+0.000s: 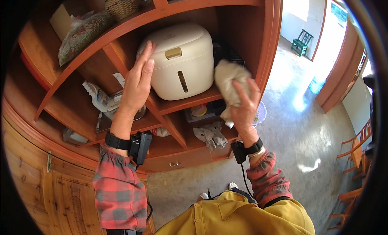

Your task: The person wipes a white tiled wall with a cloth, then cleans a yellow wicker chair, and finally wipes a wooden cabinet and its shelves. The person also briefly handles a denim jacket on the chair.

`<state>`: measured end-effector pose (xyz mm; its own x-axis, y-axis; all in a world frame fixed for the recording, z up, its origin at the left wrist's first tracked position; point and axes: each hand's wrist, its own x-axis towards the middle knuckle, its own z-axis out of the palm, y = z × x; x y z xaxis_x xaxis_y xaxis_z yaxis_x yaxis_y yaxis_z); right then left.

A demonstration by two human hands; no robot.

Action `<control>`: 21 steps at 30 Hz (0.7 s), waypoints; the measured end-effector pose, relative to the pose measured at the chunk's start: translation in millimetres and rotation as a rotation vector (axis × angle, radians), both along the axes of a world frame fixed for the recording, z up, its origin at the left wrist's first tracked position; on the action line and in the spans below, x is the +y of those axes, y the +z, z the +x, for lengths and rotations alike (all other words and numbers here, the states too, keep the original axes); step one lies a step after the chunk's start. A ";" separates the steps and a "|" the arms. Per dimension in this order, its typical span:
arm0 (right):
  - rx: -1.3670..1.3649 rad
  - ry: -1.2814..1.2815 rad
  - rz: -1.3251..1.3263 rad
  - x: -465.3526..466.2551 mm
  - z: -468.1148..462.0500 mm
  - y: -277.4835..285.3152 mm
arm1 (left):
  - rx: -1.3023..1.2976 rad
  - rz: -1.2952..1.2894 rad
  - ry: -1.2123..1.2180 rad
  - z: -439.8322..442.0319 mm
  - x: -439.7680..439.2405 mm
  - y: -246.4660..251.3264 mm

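Note:
A cream plastic lidded box (pixel 197 71) with a rounded top, a latch recess and a dark upright slot in its front stands in a cubby of the wooden shelf unit. My left hand (pixel 138 80) lies with its fingers together against the left side of this box, its thumb pointing up. To the box's right, my right hand (pixel 245 104) grips a bunched beige cloth (pixel 232 80), blurred by motion. Whether the cloth touches the box I cannot tell. Behind the cloth, dark objects at the back of the cubby are partly hidden.
Around the cubby run reddish-brown wooden shelves (pixel 194 104). A bag of green beans or seeds (pixel 86 34) and a woven basket (pixel 120 6) sit above left. A white jug (pixel 96 97) lies lower left. A grey cloth (pixel 211 135) drapes below. Wooden chairs (pixel 356 147) stand at right.

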<state>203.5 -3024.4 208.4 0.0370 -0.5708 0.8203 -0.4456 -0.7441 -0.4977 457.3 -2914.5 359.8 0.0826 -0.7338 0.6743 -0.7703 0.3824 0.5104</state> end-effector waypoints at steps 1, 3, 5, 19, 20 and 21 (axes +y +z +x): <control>0.141 -0.002 0.007 1.9 2.8 -1.4 | 0.005 0.006 0.001 -0.2 0.0 -0.2; 0.084 -0.044 0.023 8.2 11.0 -4.1 | 0.016 0.004 -0.003 0.0 0.2 -0.4; 0.109 -0.003 0.057 14.6 16.5 -3.7 | 0.008 0.011 0.010 0.6 0.9 -0.5; 0.548 0.592 -0.138 33.9 -2.6 39.5 | -0.023 0.012 -0.017 3.5 -0.2 0.3; 0.548 0.512 -0.139 27.8 -1.6 42.1 | -0.025 0.011 -0.014 3.8 -0.2 0.6; 0.570 0.431 -0.135 18.6 0.3 45.6 | -0.042 0.008 -0.013 4.5 -0.2 1.0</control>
